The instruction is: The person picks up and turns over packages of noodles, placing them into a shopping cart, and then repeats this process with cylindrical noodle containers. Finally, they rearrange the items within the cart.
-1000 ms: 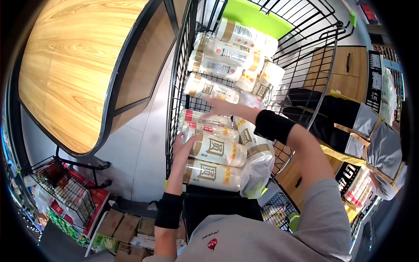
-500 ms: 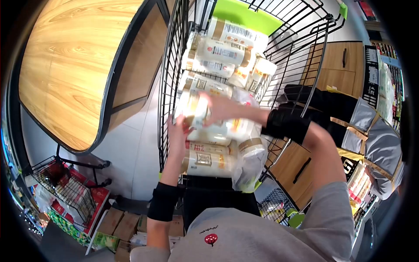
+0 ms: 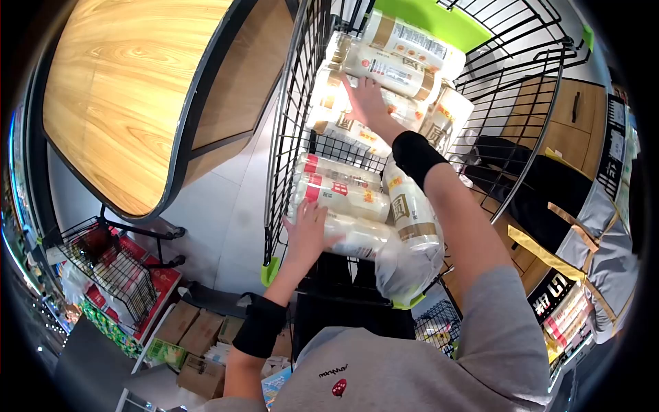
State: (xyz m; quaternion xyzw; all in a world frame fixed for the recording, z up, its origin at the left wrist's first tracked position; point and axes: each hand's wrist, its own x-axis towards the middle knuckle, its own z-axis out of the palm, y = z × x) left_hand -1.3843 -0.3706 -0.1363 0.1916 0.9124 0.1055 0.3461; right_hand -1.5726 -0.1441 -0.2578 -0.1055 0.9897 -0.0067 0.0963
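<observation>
My right hand [image 3: 368, 104] lies with spread fingers over white cylindrical packs with gold labels, stacked toward the far end of a black wire shopping cart [image 3: 302, 89]. My left hand [image 3: 309, 230] is also spread, its fingers on a white pack [image 3: 360, 235] in the near row; whether it grips this pack is hard to see. Beside that row, a pack with a gold label [image 3: 413, 209] lies at an angle. A pack with a red label [image 3: 336, 196] is just beyond my left hand. Between the near row and the far stack, the cart's black grid floor [image 3: 347, 152] shows.
A wood-topped table [image 3: 123, 103] with a dark edge stands left of the cart. At lower left are a smaller wire basket [image 3: 113, 275] and cardboard boxes [image 3: 199, 333]. Another person [image 3: 583, 220] in a grey top is at the right, near wooden drawers [image 3: 566, 110].
My hands have separated: the right moved away from me to the far stack, the left toward me. Packs from the middle are gone from there, baring the grid floor. The view has shifted.
</observation>
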